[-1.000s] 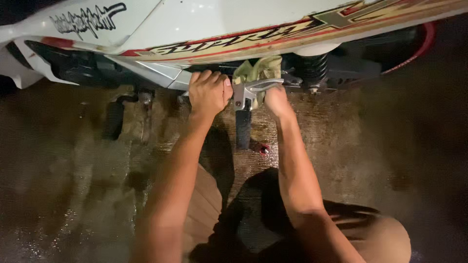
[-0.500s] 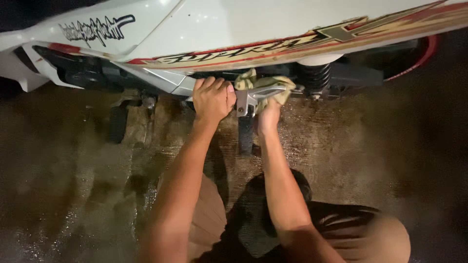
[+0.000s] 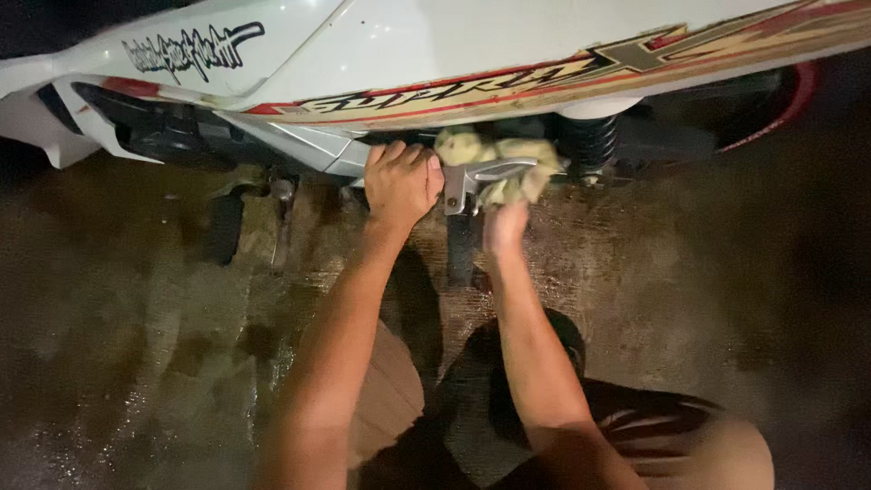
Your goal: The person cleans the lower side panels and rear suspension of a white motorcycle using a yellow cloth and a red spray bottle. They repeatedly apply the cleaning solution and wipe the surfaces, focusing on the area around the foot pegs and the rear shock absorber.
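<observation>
Wet concrete floor under a white motorcycle; left hand fingers closed on its frame, right hand gripping a yellowish rag, wiping the silver metal footrest bracket at upper centre.

right hand drawn lower, rag bunched over footpeg bracket.

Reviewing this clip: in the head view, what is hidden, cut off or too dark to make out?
- Right hand: fingers buried in the yellowish cloth.
- Left hand: fingertips curl under the white motorcycle body, so what they grip is hidden.
- Motorcycle: front and rear cut off by the frame edges.
- Parts under the body: too dark.
- Wet ground: blurred, dim.
</observation>
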